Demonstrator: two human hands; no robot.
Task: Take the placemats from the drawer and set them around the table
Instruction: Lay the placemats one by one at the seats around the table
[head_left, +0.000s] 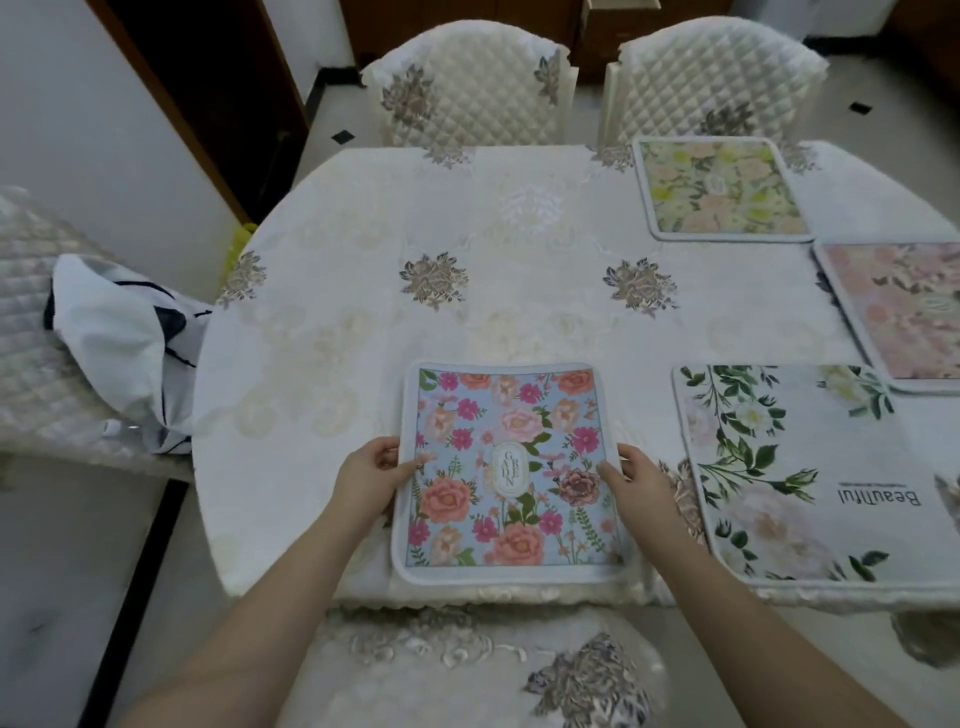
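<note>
White embroidered cloth covers the table (363, 291), and a quilted chair (467, 670) sits tucked under its near edge; just past that edge lies the blue floral placemat (506, 473), flat on the cloth, its near border almost at the table's lip; the left hand (371, 475) grips its left side, thumb on top and fingers seemingly curled under, though the underside is hidden; the right hand (636, 475) holds the right side, thumb on the printed face, the other fingers behind the edge. Just beside it to the right lies the white leafy placemat (800, 483); beyond that, at the right edge, the pink placemat (898, 306); farther still, before the right-hand far chair (711, 78), the yellow-green placemat (722, 189). A white cloth bag (124, 343) slumps on the side chair (31, 332) at left; the left-hand far chair (467, 88) has no mat before it.

By my reading, the step in hand is squaring this fourth mat at the near seat; next, both hands should let go and a further mat, if the drawer holds one, belongs at the bare far-left place or the left end.
</note>
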